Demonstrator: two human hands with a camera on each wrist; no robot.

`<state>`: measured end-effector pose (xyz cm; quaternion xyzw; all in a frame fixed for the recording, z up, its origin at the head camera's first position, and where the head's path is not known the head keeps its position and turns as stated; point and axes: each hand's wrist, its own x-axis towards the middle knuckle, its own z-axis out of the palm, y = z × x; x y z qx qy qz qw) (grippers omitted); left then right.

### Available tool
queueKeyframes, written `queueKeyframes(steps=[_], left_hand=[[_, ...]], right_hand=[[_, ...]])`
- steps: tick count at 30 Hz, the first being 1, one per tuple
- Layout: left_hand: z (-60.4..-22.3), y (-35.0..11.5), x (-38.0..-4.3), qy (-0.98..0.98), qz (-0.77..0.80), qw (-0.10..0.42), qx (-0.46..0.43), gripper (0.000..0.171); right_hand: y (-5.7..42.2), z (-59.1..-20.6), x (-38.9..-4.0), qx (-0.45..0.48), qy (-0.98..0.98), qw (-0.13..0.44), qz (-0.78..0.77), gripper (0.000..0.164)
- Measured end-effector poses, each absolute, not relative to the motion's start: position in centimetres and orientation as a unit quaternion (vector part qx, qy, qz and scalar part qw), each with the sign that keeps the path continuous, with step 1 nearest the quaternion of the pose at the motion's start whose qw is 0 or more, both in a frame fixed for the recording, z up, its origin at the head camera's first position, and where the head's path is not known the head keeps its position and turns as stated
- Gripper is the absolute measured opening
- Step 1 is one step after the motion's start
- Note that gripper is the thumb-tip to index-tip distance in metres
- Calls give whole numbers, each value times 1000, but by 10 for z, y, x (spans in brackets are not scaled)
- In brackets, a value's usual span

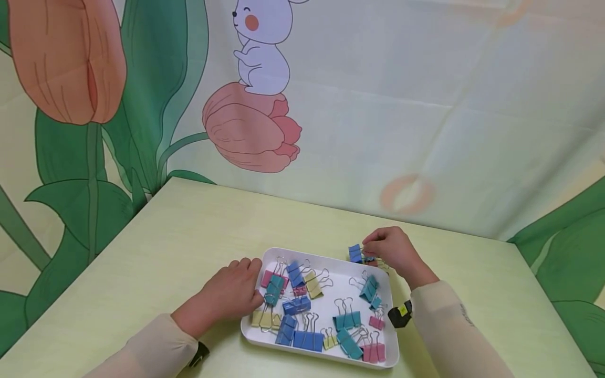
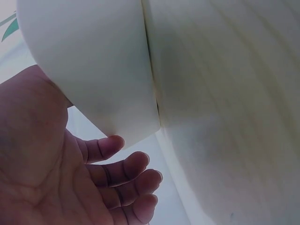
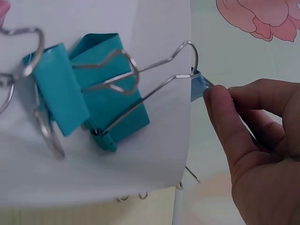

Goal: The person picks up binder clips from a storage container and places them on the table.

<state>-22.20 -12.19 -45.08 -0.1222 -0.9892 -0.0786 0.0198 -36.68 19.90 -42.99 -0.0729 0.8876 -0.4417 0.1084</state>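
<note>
A white tray (image 1: 321, 258) holds several binder clips in blue, teal, pink and yellow. My left hand (image 1: 233, 289) is at the tray's left side, thumb hooked over the rim. In the left wrist view its fingers curl loosely below the tray wall (image 2: 103, 70), the index fingertip right at it. Just past the tray's far right edge, my right hand (image 1: 394, 252) pinches the wire handle of a blue binder clip (image 3: 198, 88) between thumb and index finger. Inside the tray near that hand lies a teal binder clip (image 1: 369, 289), its handles raised.
Beside the right hand, outside the far rim, are a blue clip (image 1: 355, 254) and a reddish clip (image 1: 371, 262). The pale yellow table (image 1: 189, 226) meets a printed cloth backdrop (image 1: 350, 131). A black wrist device (image 1: 400, 314) overlaps the tray's right edge.
</note>
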Motion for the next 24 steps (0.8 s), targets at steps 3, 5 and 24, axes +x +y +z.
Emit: queueKeyframes(steps=[3,5,24], left_hand=[[-452,-122,-222,-989,-80,20,-123,31],[-452,-122,-222,-989,-79,19,-122,31],[-450,-123,-221,-989,-82,16,-120,32]], right_hand=[[195,-432,-366,-74,887,130,-436,16],[192,-432,-365,-76,888,141,-431,15],[182,-434,-365,-71,917,152,-361,15]])
